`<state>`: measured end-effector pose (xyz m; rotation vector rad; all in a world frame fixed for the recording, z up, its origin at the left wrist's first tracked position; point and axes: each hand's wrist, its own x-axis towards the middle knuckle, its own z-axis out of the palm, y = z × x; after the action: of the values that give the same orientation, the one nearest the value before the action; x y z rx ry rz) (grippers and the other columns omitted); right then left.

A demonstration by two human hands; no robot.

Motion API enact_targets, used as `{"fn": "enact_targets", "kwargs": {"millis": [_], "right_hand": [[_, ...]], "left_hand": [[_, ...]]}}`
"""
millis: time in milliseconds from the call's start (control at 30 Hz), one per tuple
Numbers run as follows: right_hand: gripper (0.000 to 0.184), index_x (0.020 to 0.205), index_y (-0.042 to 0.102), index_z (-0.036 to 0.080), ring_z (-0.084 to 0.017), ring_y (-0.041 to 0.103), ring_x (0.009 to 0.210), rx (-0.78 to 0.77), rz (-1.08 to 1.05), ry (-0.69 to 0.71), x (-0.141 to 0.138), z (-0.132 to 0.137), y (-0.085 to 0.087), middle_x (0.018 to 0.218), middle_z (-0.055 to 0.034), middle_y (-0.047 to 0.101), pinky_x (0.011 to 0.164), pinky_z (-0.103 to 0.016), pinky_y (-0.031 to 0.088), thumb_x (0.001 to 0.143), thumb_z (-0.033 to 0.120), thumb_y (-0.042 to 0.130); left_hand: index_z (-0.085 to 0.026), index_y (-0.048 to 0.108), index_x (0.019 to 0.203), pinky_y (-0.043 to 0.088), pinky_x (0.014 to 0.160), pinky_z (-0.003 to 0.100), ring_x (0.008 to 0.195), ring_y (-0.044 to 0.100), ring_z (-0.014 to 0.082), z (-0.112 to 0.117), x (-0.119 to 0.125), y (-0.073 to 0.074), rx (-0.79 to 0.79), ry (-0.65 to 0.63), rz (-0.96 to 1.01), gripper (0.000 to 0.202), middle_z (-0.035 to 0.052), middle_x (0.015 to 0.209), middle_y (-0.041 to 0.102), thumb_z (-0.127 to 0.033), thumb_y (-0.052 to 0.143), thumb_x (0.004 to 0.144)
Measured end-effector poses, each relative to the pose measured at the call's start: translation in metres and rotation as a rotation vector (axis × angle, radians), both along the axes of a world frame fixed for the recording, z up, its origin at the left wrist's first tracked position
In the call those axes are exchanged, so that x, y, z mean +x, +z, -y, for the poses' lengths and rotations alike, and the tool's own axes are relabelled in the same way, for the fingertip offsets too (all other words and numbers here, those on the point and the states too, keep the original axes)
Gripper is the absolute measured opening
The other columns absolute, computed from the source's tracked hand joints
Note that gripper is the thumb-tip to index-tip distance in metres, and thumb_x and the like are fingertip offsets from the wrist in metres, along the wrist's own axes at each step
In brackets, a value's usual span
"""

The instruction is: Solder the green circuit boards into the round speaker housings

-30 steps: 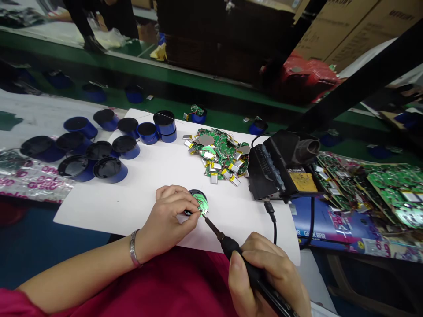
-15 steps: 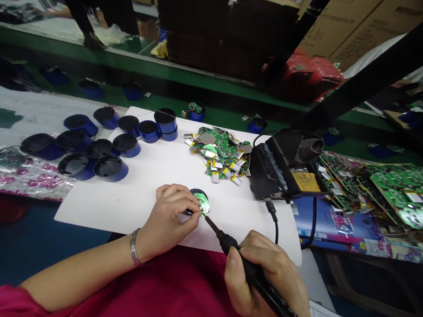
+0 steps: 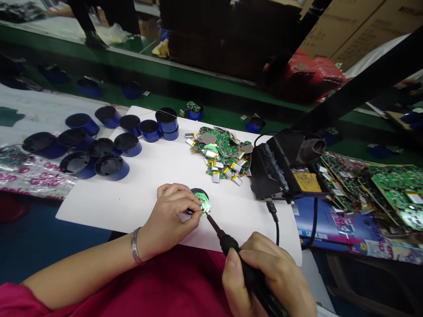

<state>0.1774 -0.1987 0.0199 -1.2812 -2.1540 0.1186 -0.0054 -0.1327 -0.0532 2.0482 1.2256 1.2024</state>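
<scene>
In the head view, the person's left hand (image 3: 175,213) bends over a round green circuit board (image 3: 205,203) lying on a white sheet (image 3: 132,198) in front of the body. Its thumb and fingers are drawn close together at the board's near left edge, but they cover that edge, so one cannot tell whether they pinch the board, a wire or its holder; only part of a dark round rim (image 3: 192,190) shows behind. The right hand (image 3: 267,273) is wrapped firmly around a soldering iron (image 3: 228,244), whose tip meets the board's near edge by the left fingertips, the exact contact too small to make out. The iron's back end and the right wrist are cut off by the bottom of the frame. In the pile of boards and batteries (image 3: 228,145), pieces overlap and hide each other. At top left, a dark sleeve (image 3: 81,17) of another person is cut off. "GEEK BAR" reads in white on a blue package (image 3: 307,215) at right; pink lettering on the plastic wrapper (image 3: 42,178) at left is hard to read, as is the blurred print on the cardboard boxes (image 3: 373,35).
</scene>
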Motion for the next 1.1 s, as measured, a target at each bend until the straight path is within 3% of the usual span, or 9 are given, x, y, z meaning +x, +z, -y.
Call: {"fn": "enact_targets", "kwargs": {"millis": [67, 133, 167, 233, 367, 467, 633, 900, 1100], "right_hand": [[0.023, 0.072, 0.048, 0.022, -0.01, 0.049, 0.051, -0.076, -0.017, 0.004, 0.004, 0.002, 0.008, 0.059, 0.0026, 0.054, 0.049, -0.025, 0.043, 0.085, 0.008, 0.06], [0.017, 0.075, 0.055, 0.02, -0.011, 0.056, 0.053, -0.015, -0.117, -0.039, 0.006, 0.002, 0.009, 0.063, 0.0006, 0.06, 0.053, -0.026, 0.05, 0.085, 0.007, 0.061], [0.012, 0.084, 0.061, 0.019, -0.012, 0.06, 0.057, 0.063, -0.181, -0.086, 0.006, 0.001, 0.006, 0.068, -0.0007, 0.064, 0.056, -0.027, 0.054, 0.084, 0.006, 0.062], [0.027, 0.107, 0.066, 0.016, -0.017, 0.069, 0.069, 0.23, -0.28, -0.187, 0.005, -0.003, -0.004, 0.082, -0.004, 0.071, 0.066, -0.032, 0.059, 0.082, 0.006, 0.066], [0.051, 0.13, 0.06, 0.021, -0.019, 0.073, 0.083, 0.179, -0.346, -0.113, 0.001, -0.018, -0.03, 0.106, -0.0058, 0.075, 0.072, -0.034, 0.062, 0.083, 0.005, 0.068], [0.048, 0.127, 0.061, 0.021, -0.016, 0.072, 0.083, 0.166, -0.293, -0.019, -0.003, -0.03, -0.044, 0.101, -0.0047, 0.076, 0.073, -0.03, 0.061, 0.084, -0.001, 0.062], [0.044, 0.119, 0.061, 0.013, -0.019, 0.066, 0.083, 0.175, -0.209, 0.118, -0.007, -0.042, -0.06, 0.095, -0.0106, 0.072, 0.071, -0.035, 0.058, 0.079, -0.006, 0.064], [0.04, 0.116, 0.06, 0.012, -0.018, 0.063, 0.076, 0.205, -0.159, 0.069, -0.01, -0.041, -0.069, 0.087, -0.0092, 0.07, 0.068, -0.033, 0.056, 0.08, -0.002, 0.067], [0.042, 0.119, 0.058, 0.012, -0.019, 0.067, 0.08, 0.236, -0.161, 0.046, -0.013, -0.037, -0.074, 0.091, -0.0098, 0.071, 0.071, -0.035, 0.058, 0.08, -0.001, 0.067]], "left_hand": [[-0.024, 0.069, 0.071, 0.036, 0.088, 0.04, 0.089, 0.063, 0.0182, 0.0, 0.0, 0.0, 0.003, 0.005, 0.003, 0.016, -0.0068, 0.08, 0.075, -0.01, 0.069, 0.079], [-0.024, 0.068, 0.071, 0.036, 0.089, 0.04, 0.089, 0.063, 0.018, 0.0, 0.0, -0.001, 0.004, 0.005, 0.004, 0.016, -0.0069, 0.08, 0.075, -0.009, 0.068, 0.079], [-0.024, 0.068, 0.071, 0.035, 0.089, 0.041, 0.09, 0.063, 0.018, 0.0, 0.0, -0.001, 0.002, 0.003, 0.003, 0.017, -0.0069, 0.081, 0.075, -0.009, 0.068, 0.079], [-0.024, 0.068, 0.072, 0.035, 0.089, 0.041, 0.09, 0.063, 0.0181, 0.0, -0.001, -0.001, -0.003, -0.004, 0.005, 0.016, -0.0067, 0.082, 0.075, -0.009, 0.069, 0.079], [-0.024, 0.069, 0.073, 0.036, 0.088, 0.041, 0.09, 0.064, 0.0185, 0.0, -0.001, -0.001, -0.001, -0.01, 0.008, 0.015, -0.0064, 0.081, 0.075, -0.011, 0.069, 0.08], [-0.024, 0.068, 0.072, 0.036, 0.088, 0.041, 0.09, 0.064, 0.0187, 0.0, -0.001, -0.001, 0.0, -0.013, -0.005, 0.015, -0.0068, 0.081, 0.075, -0.012, 0.068, 0.081], [-0.024, 0.068, 0.072, 0.036, 0.089, 0.042, 0.092, 0.063, 0.0189, 0.0, -0.001, -0.001, -0.009, -0.01, 0.006, 0.015, -0.0064, 0.082, 0.075, -0.012, 0.067, 0.081], [-0.024, 0.069, 0.077, 0.036, 0.091, 0.044, 0.098, 0.061, 0.0211, 0.004, -0.003, -0.003, 0.007, -0.011, 0.004, 0.013, -0.004, 0.088, 0.074, -0.013, 0.067, 0.083], [-0.025, 0.069, 0.08, 0.036, 0.093, 0.048, 0.106, 0.057, 0.0249, 0.013, -0.001, -0.005, 0.044, 0.097, -0.025, 0.014, 0.001, 0.101, 0.071, -0.012, 0.065, 0.083]]}}
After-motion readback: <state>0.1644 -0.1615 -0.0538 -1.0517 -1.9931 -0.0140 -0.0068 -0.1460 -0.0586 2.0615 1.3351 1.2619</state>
